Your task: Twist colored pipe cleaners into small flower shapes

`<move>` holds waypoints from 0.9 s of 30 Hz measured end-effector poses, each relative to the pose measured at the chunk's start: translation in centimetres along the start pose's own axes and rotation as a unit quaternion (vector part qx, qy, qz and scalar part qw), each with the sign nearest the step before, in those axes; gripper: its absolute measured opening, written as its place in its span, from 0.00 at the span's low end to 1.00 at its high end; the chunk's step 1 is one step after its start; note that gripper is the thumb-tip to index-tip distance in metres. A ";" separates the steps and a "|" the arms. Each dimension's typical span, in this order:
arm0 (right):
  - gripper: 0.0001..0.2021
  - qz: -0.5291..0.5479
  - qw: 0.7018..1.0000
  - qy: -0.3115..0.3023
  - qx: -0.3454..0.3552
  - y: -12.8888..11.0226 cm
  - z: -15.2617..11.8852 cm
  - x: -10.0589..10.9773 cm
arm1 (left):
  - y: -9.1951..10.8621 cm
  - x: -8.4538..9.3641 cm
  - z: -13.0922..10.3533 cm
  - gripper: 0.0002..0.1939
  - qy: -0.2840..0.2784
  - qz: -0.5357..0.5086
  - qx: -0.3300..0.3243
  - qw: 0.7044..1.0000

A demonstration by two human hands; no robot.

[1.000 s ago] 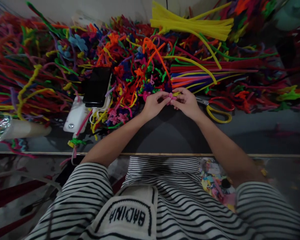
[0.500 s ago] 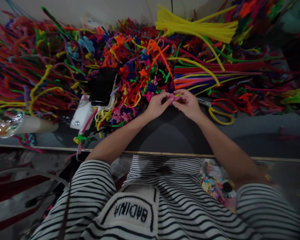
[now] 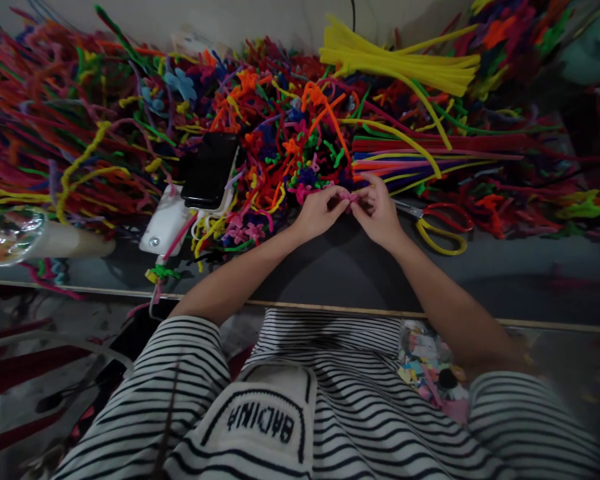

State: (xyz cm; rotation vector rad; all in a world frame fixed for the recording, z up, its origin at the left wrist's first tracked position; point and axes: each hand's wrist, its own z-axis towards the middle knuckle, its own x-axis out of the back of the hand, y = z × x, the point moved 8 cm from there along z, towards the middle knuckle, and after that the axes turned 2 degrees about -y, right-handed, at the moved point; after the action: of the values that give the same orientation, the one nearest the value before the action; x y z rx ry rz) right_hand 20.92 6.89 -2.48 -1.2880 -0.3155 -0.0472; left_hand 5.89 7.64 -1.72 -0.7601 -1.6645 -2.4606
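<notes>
We recorded the dark table [image 3: 340, 273] as the largest surface, its far half buried under a heap of pipe cleaners [image 3: 105, 133] in many colours. A bundle of straight yellow stems [image 3: 405, 63] lay at the far edge, right of centre. A second bundle of straight mixed-colour stems [image 3: 430, 157] lay crosswise just beyond the hands. A black phone [image 3: 209, 170] rested on a white block [image 3: 163, 223] to the left. Red-and-yellow scissors [image 3: 437, 223] lay just right of the right hand, blades pointing towards it.

Both hands met at the table's middle, near edge of the heap. The left hand [image 3: 317, 217] and right hand [image 3: 380, 217] were narrowly pinched, fingertip to fingertip, on a small pink pipe-cleaner piece [image 3: 351, 197]. The piece sat directly between the two sets of fingertips, at the far end of both hands. It touched both, so neither hand was nearer. We could not tell its long axis; it was too small and mostly covered by fingers. It was held just above or on the table; we could not tell which.

Compared with the frames of a second and half a second before, the hands had closed up on each other. Less of the pink piece showed between them. The view had shifted slightly, so the whole scene sat a little further right and lower. Phone, scissors and bundles showed no change of place on the table.
</notes>
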 end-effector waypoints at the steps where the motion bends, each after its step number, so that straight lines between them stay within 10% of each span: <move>1: 0.35 0.008 1.000 -0.004 -0.005 0.0 0.0 0.0 | -0.2 0.0 0.1 0.10 0.007 -0.014 0.003 1.000; 11: 0.21 0.046 0.998 0.018 -0.029 -0.2 0.2 0.5 | -2.0 -0.2 0.6 0.10 0.023 -0.121 0.028 0.992; 27: 0.12 -0.066 0.996 0.050 0.025 -1.6 -0.2 1.3 | -0.8 0.2 0.3 0.05 0.021 0.003 0.012 1.000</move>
State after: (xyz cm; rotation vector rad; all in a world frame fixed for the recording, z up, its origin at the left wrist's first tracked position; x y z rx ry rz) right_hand 21.87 6.40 -0.71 -1.2095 -0.3132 -0.2138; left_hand 5.59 8.31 -2.25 -0.7039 -1.6718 -2.4310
